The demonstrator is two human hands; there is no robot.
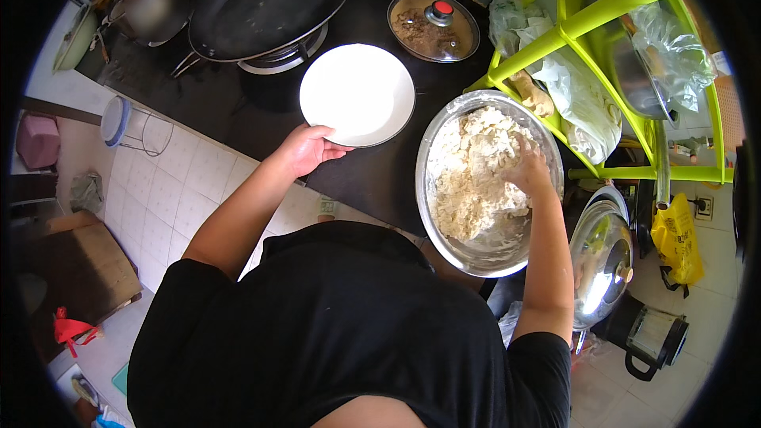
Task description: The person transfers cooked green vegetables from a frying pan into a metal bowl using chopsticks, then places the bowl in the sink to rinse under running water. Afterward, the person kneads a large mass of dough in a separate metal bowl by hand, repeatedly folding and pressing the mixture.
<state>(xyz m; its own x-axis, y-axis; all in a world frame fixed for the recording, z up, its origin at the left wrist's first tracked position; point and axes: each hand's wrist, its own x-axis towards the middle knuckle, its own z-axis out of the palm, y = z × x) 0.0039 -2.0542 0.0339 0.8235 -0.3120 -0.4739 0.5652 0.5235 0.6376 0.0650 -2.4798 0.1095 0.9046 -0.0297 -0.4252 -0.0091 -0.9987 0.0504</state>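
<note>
Holding the white bowl (pixel 357 93) by its edge, the left hand (pixel 305 150) likely steadies it; the right hand (pixel 530 168) touches dough (pixel 474 174), grip unclear, with the metal bowl (pixel 495 257) around probably stopping spills.

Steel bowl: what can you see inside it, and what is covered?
Inside the steel bowl is pale, crumbly dough, with the right hand touching it. The dough hides much of the bowl's bottom; what the hand covers cannot be seen.

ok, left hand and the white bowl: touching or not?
Touching. The head view shows it plainly: the left hand grips the white bowl at its near rim, thumb over the edge and fingers under it.
</note>
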